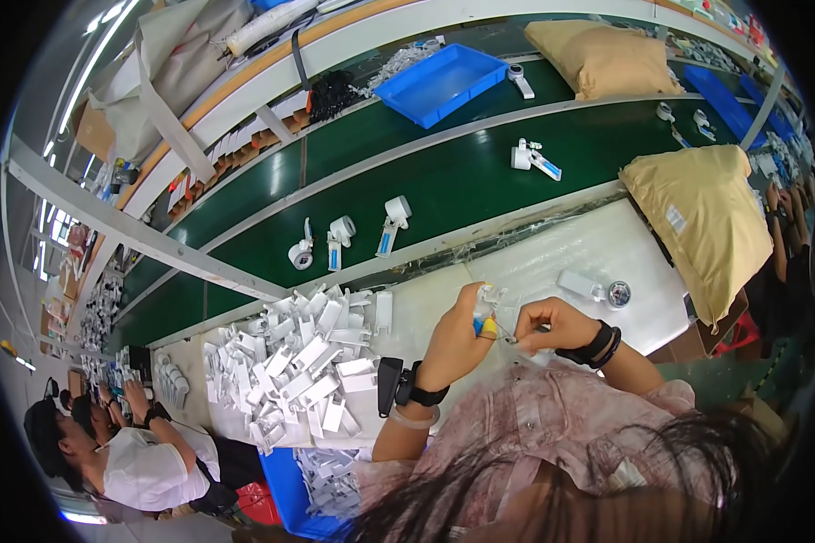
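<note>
My left hand (458,337) is closed around a small white plastic part (507,319), with a bit of blue showing by the fingers and yellow wrapped at a fingertip. Close beside it, my right hand (552,328) pinches at the near side of the same part; thin wire-like strands seem to show there, too small to make out. Right of my hands, a white device with a round dark-faced head (618,294) lies on the bench. To the left of my left hand spreads a heap of white plastic housings (303,362).
Beyond the bench (552,244) runs a green conveyor belt (444,181) carrying several white devices (395,222). A blue tray (444,86) stands past it. Brown sacks (706,226) sit at right. A blue bin (285,489) is near my left. Another person (145,457) works at far left.
</note>
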The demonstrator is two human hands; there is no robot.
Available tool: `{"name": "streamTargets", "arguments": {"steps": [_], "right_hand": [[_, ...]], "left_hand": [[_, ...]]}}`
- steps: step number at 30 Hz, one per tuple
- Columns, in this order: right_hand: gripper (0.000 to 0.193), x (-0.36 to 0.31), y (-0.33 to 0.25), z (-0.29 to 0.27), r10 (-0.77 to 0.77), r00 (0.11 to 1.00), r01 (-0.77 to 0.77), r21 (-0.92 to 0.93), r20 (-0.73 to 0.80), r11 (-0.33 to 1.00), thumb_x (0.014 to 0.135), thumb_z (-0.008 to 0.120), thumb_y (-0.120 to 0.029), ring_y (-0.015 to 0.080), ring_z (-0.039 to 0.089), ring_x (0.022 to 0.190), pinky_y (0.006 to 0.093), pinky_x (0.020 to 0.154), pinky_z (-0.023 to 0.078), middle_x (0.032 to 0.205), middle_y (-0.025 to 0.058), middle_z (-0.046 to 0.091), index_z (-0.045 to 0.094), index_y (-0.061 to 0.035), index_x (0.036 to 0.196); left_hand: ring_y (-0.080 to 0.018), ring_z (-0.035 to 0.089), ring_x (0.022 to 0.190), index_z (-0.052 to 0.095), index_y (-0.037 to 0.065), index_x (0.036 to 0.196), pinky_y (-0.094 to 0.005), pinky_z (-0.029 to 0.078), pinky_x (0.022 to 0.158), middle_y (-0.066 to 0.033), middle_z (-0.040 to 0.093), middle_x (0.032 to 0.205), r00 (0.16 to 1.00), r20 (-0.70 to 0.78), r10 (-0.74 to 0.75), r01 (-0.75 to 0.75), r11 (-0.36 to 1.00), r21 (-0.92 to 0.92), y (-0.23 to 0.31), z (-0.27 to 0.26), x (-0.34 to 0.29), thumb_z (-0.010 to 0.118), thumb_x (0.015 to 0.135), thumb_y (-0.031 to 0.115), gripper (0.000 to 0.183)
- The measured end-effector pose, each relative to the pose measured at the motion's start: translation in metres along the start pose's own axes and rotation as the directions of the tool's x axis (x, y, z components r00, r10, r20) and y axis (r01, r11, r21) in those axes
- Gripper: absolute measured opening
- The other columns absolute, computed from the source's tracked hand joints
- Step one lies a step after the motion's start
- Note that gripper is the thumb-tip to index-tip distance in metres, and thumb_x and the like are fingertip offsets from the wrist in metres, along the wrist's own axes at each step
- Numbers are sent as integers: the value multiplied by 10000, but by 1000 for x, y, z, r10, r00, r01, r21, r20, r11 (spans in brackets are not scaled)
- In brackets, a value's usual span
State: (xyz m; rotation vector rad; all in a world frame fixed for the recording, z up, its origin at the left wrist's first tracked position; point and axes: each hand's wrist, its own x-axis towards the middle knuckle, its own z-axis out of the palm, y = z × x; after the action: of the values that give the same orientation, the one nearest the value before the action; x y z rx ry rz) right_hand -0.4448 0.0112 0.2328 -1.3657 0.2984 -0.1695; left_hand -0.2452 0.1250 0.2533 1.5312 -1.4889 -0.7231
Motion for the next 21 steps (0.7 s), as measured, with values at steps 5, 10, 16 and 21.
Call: {"name": "streamTargets", "arguments": {"steps": [5,10,16,21], "right_hand": [[203,4,1,11,-188,950,21,-548,-251,836,780,742,-62,125,567,613,278,618,441,654,8,585,542,-71,744],[212,9,6,16,-723,630,134,-876,-285,462,718,753,-33,244,585,680,352,688,452,658,46,592,555,-90,770],[181,10,4,27,-677,633,248,-730,-375,637,780,729,-24,263,594,792,361,732,460,818,70,637,586,-82,873],[211,8,3,27,-699,663,302,-760,-266,576,789,697,36,276,608,823,343,745,484,906,111,637,608,-54,957]], "left_hand": [[-409,637,841,397,51,1278,-428,494,717,-203,640,931,993,65,-98,98,995,-6,-8,5,-4,647,804,77,537],[-221,617,722,423,48,1229,-341,496,594,-128,608,899,963,139,-230,262,920,-290,-3,15,-10,588,849,56,415],[-97,530,608,425,38,1220,-248,463,484,-77,562,890,962,84,-259,235,630,-740,-10,37,-9,410,913,-18,312],[-99,529,605,419,36,1229,-253,467,487,-76,564,889,968,36,-250,197,657,-727,-5,40,-10,420,900,-36,337]]}}
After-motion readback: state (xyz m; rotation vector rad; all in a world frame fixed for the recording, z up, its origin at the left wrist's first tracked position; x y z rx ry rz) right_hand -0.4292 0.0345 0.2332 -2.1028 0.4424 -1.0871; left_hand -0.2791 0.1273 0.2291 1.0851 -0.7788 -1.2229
